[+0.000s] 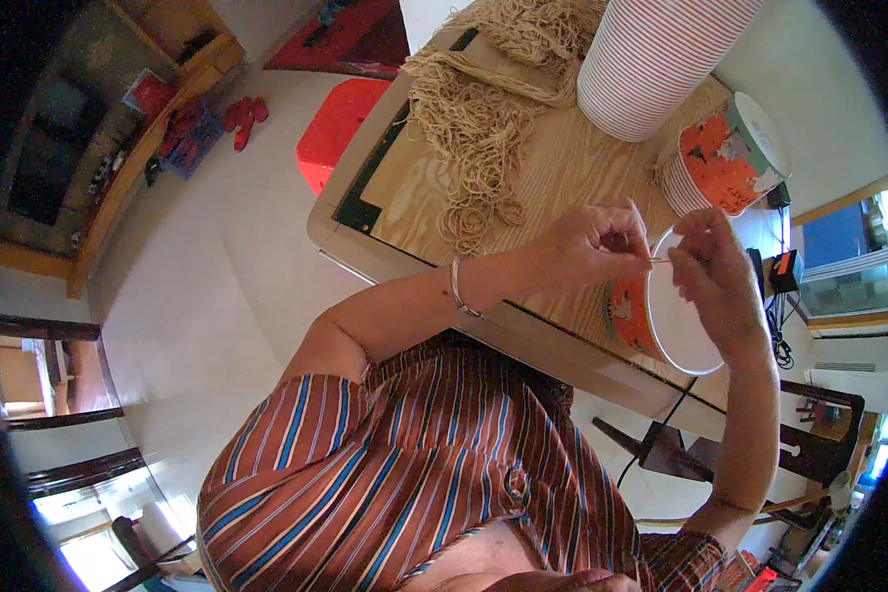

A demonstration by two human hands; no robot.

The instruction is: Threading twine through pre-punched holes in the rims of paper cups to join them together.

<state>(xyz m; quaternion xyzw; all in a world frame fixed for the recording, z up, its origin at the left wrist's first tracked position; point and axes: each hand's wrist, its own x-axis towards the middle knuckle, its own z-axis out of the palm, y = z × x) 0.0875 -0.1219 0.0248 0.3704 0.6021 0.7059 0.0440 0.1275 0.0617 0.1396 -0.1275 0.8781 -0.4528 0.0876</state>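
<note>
While cord is lying heaped on the table, the left hand and right hand are pinching a strip

Each hand is pressing thumb to fingertips around the thin, pale strip, too small to identify. They are holding it in front of an orange tub, whose white inside is showing. Beyond, nested tubs and a tall striped stack are standing.

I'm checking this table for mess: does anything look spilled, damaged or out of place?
Mainly the tan strands: they lie in a loose tangle, with loops straying toward the near edge of the table, untidy beside the neat tall stack of containers. No spill or damage is evident.
</note>
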